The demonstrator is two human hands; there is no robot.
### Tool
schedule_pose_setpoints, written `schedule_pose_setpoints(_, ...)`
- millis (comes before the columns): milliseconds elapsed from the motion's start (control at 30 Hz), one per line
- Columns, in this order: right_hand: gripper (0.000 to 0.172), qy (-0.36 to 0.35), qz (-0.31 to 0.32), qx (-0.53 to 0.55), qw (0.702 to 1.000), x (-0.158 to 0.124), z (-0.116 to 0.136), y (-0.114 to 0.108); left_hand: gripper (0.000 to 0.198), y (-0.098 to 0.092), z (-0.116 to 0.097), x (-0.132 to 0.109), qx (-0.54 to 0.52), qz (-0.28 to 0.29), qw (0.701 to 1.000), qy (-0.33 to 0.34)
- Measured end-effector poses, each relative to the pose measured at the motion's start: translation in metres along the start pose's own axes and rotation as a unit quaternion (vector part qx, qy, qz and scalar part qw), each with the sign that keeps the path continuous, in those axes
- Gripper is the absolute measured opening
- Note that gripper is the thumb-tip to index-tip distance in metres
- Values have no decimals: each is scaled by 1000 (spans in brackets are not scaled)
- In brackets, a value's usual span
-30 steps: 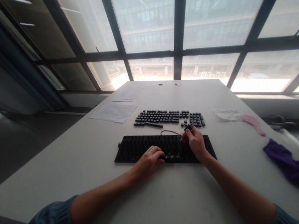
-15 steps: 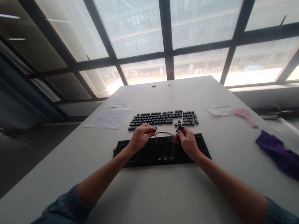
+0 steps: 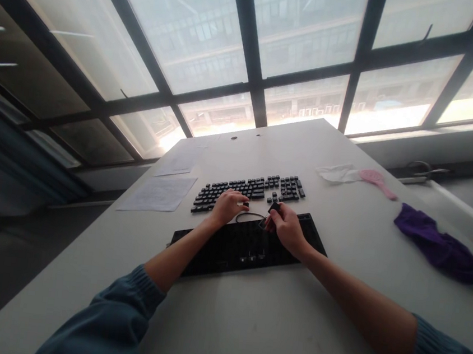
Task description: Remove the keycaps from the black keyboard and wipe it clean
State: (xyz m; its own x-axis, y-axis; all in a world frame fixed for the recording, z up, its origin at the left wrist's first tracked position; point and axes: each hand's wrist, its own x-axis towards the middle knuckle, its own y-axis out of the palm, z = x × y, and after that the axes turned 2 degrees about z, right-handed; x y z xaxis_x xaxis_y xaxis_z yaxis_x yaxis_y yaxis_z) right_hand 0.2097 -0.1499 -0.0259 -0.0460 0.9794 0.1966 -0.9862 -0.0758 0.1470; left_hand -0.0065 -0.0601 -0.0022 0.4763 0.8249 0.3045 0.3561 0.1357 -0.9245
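A small, dark keycap-like piece [image 3: 245, 204] is pinched between the thumb and fingertips of the left hand [image 3: 228, 207], held at the near edge of the rows of loose black plastic keycaps [image 3: 257, 193] laid out on the smooth white surface [image 3: 220, 333]. A small black object [image 3: 274, 207] is gripped by the curled fingers of the right hand [image 3: 288, 227]; what it is cannot be told. Both wrists are carried over the long black rectangular keyboard [image 3: 228, 252], which lies slightly slanted on the near side of the rows, with a few pale key fittings [image 3: 252, 258] exposed towards its near edge. For the step in hand, judged to be the handling of single keycaps, each piece is best held lightly by its sides and lowered level, so that neighbouring pieces are not nudged. The wrists should be kept raised, so that the keyboard is not shifted or its exposed fittings pressed.
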Motion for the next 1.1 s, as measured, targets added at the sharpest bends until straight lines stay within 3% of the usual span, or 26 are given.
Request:
schedule_pose_setpoints(167,20,-1,2,-3,1000,-1,2,0,27,-15,21,-9,0,-30,1000,6)
schedule_pose_setpoints(367,23,-7,1,-19,1000,-2,1,-1,19,-16,46,-18,37,5,999,-13)
schedule_pose_setpoints(800,21,-14,6,-18,1000,-2,0,0,18,-12,44,-15,21,-4,1000,-21)
schedule_pose_setpoints(900,21,-13,9,-22,1000,-2,-1,-1,24,-21,36,-17,6,-28,999,-25)
schedule_pose_setpoints(1000,20,-13,7,-21,1000,-1,-1,-2,22,-34,10,-31,-35,-47,998,-6)
schedule_pose_setpoints(1100,20,-15,4,-22,1000,-1,0,-1,20,-44,-31,-62,-92,7,995,32)
